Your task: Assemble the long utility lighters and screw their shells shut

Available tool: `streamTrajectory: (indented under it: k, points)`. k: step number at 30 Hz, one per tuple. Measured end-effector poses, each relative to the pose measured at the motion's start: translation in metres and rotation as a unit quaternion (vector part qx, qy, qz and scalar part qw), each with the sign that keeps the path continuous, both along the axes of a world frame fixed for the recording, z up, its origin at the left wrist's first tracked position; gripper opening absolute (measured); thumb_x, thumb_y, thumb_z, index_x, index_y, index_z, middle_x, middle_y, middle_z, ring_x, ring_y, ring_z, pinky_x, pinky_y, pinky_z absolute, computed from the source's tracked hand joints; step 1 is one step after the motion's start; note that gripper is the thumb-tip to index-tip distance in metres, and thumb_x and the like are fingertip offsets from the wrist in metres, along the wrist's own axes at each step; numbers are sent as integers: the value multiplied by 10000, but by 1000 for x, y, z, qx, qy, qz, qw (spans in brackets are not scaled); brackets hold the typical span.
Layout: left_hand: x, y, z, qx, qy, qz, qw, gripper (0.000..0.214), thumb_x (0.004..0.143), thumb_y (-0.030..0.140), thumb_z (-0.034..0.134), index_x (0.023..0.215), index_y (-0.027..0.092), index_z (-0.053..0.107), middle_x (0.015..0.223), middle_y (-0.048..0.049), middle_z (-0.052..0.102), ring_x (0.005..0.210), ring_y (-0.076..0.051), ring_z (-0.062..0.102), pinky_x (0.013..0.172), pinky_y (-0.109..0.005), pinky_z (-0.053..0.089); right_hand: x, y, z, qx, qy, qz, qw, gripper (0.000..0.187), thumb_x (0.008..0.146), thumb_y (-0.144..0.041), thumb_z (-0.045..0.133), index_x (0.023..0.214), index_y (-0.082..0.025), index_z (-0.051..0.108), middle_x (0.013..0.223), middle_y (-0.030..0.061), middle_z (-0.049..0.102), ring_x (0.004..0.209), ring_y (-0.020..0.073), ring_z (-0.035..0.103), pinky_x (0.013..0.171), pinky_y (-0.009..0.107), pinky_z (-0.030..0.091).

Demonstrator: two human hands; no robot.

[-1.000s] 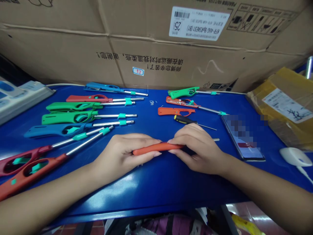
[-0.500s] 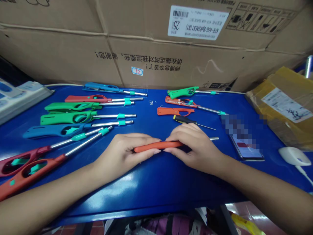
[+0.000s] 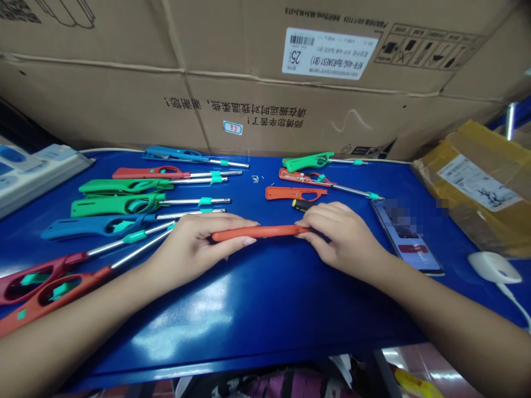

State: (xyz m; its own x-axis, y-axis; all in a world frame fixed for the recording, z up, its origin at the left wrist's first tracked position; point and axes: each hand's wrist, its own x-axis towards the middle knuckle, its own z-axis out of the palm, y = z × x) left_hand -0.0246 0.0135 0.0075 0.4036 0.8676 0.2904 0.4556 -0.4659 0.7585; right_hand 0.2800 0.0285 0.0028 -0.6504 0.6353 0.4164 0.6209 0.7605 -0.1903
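Held level above the blue table [image 3: 249, 326] is an orange-red long-necked lighter [image 3: 265, 231], its narrow edge facing me. My left hand [image 3: 193, 240] pinches its left end between thumb and fingers. At the other end, my right hand [image 3: 346, 235] closes around it, hiding that part and any metal tube. Just behind the right hand, a black and yellow screwdriver [image 3: 302, 205] is mostly covered. Beyond it lie an orange half-shell [image 3: 295, 193] and an opened orange lighter [image 3: 307, 178] with its inner parts showing.
Several assembled lighters [image 3: 118, 205] in blue, green and red line the left side. A green lighter [image 3: 309, 161] and small screws [image 3: 255, 179] lie at the back. To the right are a phone [image 3: 415, 249], a white device [image 3: 493, 267] and a taped carton [image 3: 468, 193]. A large box [image 3: 249, 83] stands behind.
Both hands have shifted slightly left and away from me with the lighter. My right hand grips nearer its right end, so more orange body shows. The screwdriver is now more covered.
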Motion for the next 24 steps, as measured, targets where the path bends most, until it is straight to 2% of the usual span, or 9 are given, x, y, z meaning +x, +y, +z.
streamTrajectory:
  k: [3, 7, 10, 13, 17, 21, 24]
  points:
    - [0, 0, 0, 7, 2, 5, 1000, 299, 917, 478, 797, 1121, 268, 857, 919, -27, 844, 904, -219, 792, 928, -311, 629, 0, 0, 1, 8, 9, 4, 1000, 68, 1018, -213, 634, 970, -205, 681, 962, 77, 794, 883, 250, 720, 817, 391, 483]
    - [1, 0, 4, -10, -7, 18, 1000, 280, 926, 480, 785, 1078, 261, 868, 720, -5, 781, 767, -194, 751, 869, -292, 626, -3, -1, 4, -42, 15, -8, 999, 50, 1018, -255, 659, 1038, -214, 678, 1039, 75, 790, 955, 250, 717, 871, 393, 489]
    - [5, -1, 7, -76, -27, 12, 997, 272, 927, 452, 774, 1070, 241, 871, 601, 8, 711, 614, -160, 677, 674, -245, 599, -6, -3, 4, -77, 10, 1, 997, 111, 1048, -303, 644, 1104, -216, 684, 1079, 73, 789, 1000, 246, 712, 903, 395, 480]
    - [9, -2, 6, -172, -67, 18, 983, 296, 881, 440, 809, 1072, 222, 869, 589, 7, 700, 555, -138, 631, 542, -210, 536, -9, -6, 3, -99, 24, 6, 995, 89, 1054, -284, 639, 1079, -215, 688, 1032, 55, 785, 932, 223, 703, 857, 372, 468]
    - [12, -1, 0, -255, -139, 42, 956, 426, 858, 528, 833, 1123, 195, 847, 607, -4, 715, 536, -133, 634, 552, -222, 558, -9, -8, 3, -133, 59, -19, 989, 42, 992, -229, 703, 962, -211, 679, 901, 12, 756, 811, 193, 665, 819, 351, 451]
    - [10, 0, -4, -264, -191, 51, 944, 566, 938, 644, 718, 1222, 160, 799, 689, -42, 751, 571, -145, 669, 593, -255, 601, -10, -7, 6, -149, 70, -33, 986, 156, 1026, -230, 623, 874, -210, 657, 814, 5, 731, 783, 186, 651, 818, 347, 451]
    - [10, -1, -5, -268, -218, 48, 937, 552, 922, 627, 754, 1203, 154, 802, 675, -40, 741, 563, -141, 654, 580, -252, 592, -12, -6, 6, -150, 69, -29, 986, 226, 1061, -246, 553, 859, -208, 649, 799, 8, 724, 759, 180, 638, 822, 352, 454]
